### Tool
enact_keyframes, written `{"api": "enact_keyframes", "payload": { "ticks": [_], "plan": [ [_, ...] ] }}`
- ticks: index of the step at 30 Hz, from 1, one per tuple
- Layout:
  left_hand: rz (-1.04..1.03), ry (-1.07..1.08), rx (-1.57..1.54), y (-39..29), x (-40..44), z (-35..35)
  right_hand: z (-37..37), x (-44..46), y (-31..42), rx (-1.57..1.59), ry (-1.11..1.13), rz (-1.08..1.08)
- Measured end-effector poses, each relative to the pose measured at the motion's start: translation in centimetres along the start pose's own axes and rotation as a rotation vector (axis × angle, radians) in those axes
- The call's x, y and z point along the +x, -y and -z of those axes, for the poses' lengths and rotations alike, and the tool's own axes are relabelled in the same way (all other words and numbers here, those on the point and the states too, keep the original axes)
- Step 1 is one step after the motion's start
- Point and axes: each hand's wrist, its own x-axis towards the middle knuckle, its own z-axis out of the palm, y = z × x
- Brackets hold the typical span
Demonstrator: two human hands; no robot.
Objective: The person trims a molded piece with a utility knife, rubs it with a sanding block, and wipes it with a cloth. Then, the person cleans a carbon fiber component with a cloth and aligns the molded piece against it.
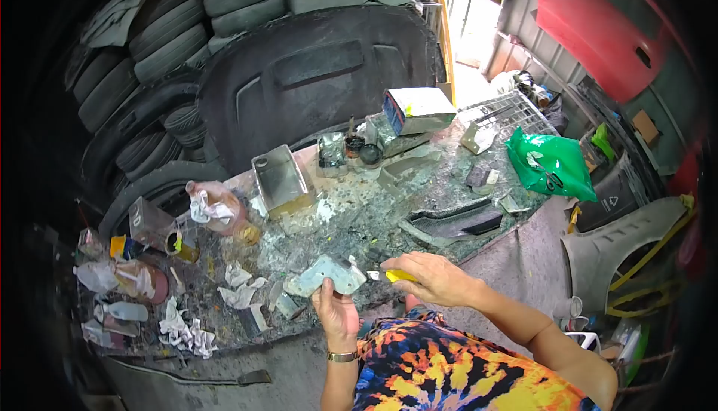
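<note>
My left hand (pixel 338 312), with a watch on the wrist, is closed on a flat, light blue-grey plate (pixel 329 275). The thumb lies over the plate's near edge, and its surface looks smeared and worn. To the right, my right hand (pixel 430 278) grips a small yellow piece (pixel 400 275), mostly covered by the fingers, so its kind is unclear. A little white scrap (pixel 373 275) shows between the plate and the yellow piece. Both hands are above the near edge of the stained workbench (pixel 299 243).
Crumpled white paper (pixel 183 330), a rectangular metal can (pixel 282 179), a pinkish jug (pixel 218 207) and a dark trim part (pixel 458 220) lie on the bench. A green bag (pixel 550 164) sits at right. A car hood (pixel 321 74) and stacked tires (pixel 243 0) stand behind.
</note>
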Motion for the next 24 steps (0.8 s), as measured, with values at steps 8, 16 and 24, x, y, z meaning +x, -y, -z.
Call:
{"api": "enact_keyframes", "payload": {
  "ticks": [8,16,24],
  "plan": [
    [0.001,0.017,0.059,0.6,-1.5,0.4,-0.3,0.1,2.1,-0.141,0.117,0.066],
    [0.007,-0.006,0.148,1.5,-1.8,0.0,0.2,-0.9,2.8,-0.341,0.084,0.051],
    [0.031,-0.051,0.147,1.0,-1.8,-2.5,-1.1,-0.1,2.9,-0.475,-0.133,-0.006]
  ]
}}
